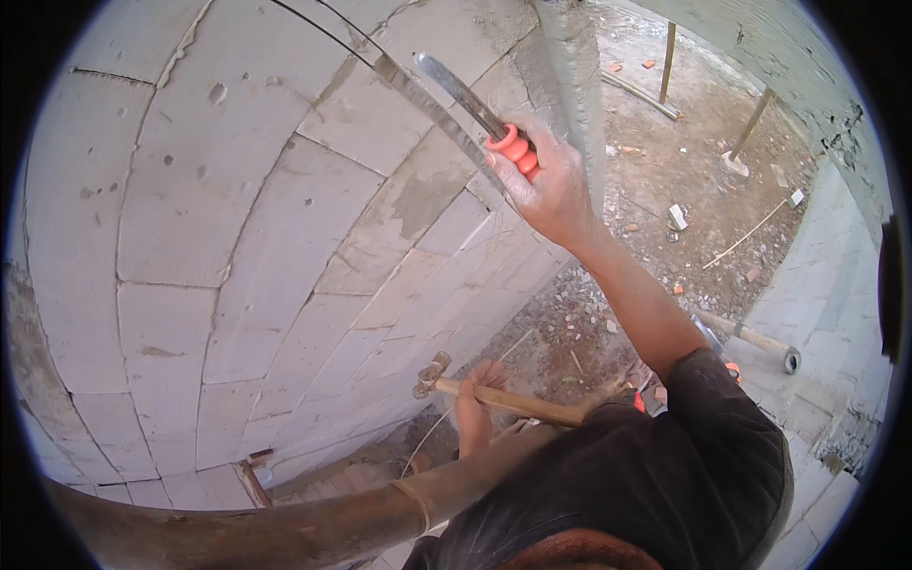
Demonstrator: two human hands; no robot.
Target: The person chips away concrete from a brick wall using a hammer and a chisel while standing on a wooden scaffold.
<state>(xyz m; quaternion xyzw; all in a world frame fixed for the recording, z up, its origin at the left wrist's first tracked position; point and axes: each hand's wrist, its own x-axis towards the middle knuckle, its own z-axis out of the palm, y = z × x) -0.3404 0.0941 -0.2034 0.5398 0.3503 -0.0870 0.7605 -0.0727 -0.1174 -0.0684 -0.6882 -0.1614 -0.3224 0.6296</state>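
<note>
At the upper right part of the pale block wall (256,190), the right hand (546,185) is closed round the ridged red-orange grip of a steel chisel (464,93), whose blade slants up and to the left across the face of the wall; I cannot tell whether its tip touches the blocks. Just beside the blade a long grey band (427,104) runs nearly parallel to it along the wall — strip or groove, I cannot say — and two thin dark cables (323,30) lead from its upper end toward the wall's top. Low down, close to the wall's lower right part, the left hand (483,374) is at the wooden handle of a hammer (513,403), near the hammer's head; its fingers show beyond the handle, but I cannot tell whether they grip it. The head is at the end nearer the wall, and the handle slopes away from it toward the person's black shirt (655,475). A thick wooden pole (247,527) crosses in front of the wall's lower part. To the right of the wall spreads dirt ground (703,166) strewn with rubble, including a pale broken chunk (676,218); wooden posts (668,62) stand farther off from the wall.
</note>
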